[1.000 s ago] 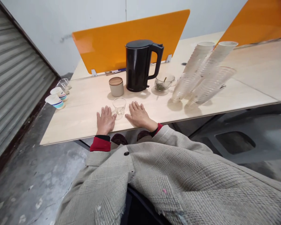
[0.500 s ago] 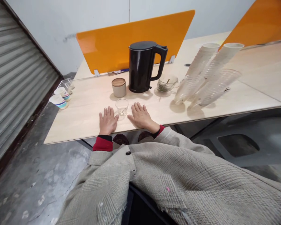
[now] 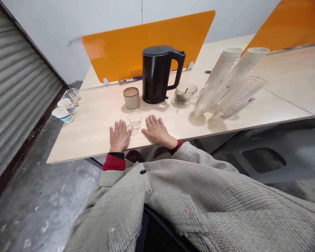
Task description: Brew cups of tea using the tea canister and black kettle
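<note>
My left hand (image 3: 119, 136) lies flat and open on the light wooden table (image 3: 89, 129), left of a small clear cup (image 3: 135, 120). On the cup's right side rests my right hand (image 3: 157, 130), also flat with its fingers out. Neither hand holds anything. The cup stands upright with a few dark bits at its bottom. Behind it are a grey canister (image 3: 131, 99) with a wooden lid and a black electric kettle (image 3: 155, 77). A ribbed glass cup (image 3: 185, 93) right of the kettle contains green leaves and a thin stick.
Tall stacks of clear plastic cups (image 3: 225, 87) stand at the right. Two paper cups (image 3: 65, 113) and some clear cups (image 3: 72, 93) are at the table's left edge. An orange divider (image 3: 115, 56) rises behind the kettle. A grey stool (image 3: 299, 154) is below the table at right.
The whole view has shifted slightly, so things sit a little further left. Both hands remain flat on the table and nothing has been picked up.
</note>
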Motion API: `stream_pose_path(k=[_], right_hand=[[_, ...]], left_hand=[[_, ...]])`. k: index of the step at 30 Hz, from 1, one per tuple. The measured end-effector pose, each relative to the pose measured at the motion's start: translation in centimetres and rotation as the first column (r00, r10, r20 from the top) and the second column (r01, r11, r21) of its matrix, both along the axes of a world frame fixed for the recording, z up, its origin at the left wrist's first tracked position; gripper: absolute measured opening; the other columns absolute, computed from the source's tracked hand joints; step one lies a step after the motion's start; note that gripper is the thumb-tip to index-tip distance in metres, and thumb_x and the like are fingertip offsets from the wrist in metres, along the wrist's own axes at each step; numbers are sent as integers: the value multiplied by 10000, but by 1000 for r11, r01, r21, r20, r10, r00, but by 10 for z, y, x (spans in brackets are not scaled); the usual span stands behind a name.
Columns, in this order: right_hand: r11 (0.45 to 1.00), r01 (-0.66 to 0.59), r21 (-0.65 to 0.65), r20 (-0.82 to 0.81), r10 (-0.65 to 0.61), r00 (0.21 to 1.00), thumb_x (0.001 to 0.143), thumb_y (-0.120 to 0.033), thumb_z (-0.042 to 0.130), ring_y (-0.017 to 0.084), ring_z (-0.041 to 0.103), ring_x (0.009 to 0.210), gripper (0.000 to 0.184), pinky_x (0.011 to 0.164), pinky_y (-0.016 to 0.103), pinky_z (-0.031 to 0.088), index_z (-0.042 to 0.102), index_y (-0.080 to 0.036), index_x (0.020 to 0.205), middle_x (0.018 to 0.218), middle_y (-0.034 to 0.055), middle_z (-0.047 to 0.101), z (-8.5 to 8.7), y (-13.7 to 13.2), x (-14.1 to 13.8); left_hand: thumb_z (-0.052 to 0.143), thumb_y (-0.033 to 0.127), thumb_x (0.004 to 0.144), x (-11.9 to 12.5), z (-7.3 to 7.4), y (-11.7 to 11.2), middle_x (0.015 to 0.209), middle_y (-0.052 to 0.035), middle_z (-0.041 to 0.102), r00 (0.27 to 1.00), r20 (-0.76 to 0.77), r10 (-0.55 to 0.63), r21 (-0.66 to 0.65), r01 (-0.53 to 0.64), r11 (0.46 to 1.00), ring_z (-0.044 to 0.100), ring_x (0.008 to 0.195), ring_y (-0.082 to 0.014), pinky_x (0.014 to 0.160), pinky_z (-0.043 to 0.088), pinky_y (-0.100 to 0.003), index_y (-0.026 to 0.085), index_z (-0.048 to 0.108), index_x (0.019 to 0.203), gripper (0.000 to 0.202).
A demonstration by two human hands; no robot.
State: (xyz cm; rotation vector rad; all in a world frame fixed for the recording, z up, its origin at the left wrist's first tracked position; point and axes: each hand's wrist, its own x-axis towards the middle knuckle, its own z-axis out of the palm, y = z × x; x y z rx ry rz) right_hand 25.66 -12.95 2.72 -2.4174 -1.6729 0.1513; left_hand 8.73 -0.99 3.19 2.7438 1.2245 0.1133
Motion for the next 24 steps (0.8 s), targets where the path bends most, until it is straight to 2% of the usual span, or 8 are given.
stream_pose_path(k=[8, 12, 24], right_hand=[[1000, 2, -10, 9, -2, 1000, 1104, -413, 359, 399, 191, 1701, 740, 1368, 626, 153, 320, 43, 1685, 1793, 274, 226, 3, -1, -1], [1000, 1, -9, 22, -1, 1000, 1097, -361, 350, 389, 203, 1699, 709, 1371, 616, 157, 333, 40, 1681, 1796, 264, 224, 2, -2, -1], [999, 7, -35, 23, -7, 1000, 1104, -343, 354, 383, 191, 1703, 697, 1375, 598, 152, 321, 37, 1688, 1802, 257, 225, 5, -2, -1]], left_hand=[[256, 411, 1098, 0, 2, -1, 1819, -123, 232, 1000, -3, -3, -19, 3, 1000, 148, 1716, -351, 1377, 134, -667, 130, 316, 1717, 683], [267, 389, 1096, 0, 2, -1, 1815, -96, 261, 1000, 8, -11, -13, 11, 1000, 167, 1712, -352, 1374, 147, -676, 179, 336, 1717, 659], [210, 383, 1108, 1, 9, -6, 1827, -39, 231, 995, -97, -3, 18, 5, 1000, 156, 1717, -312, 1398, 163, -579, 149, 297, 1726, 667]])
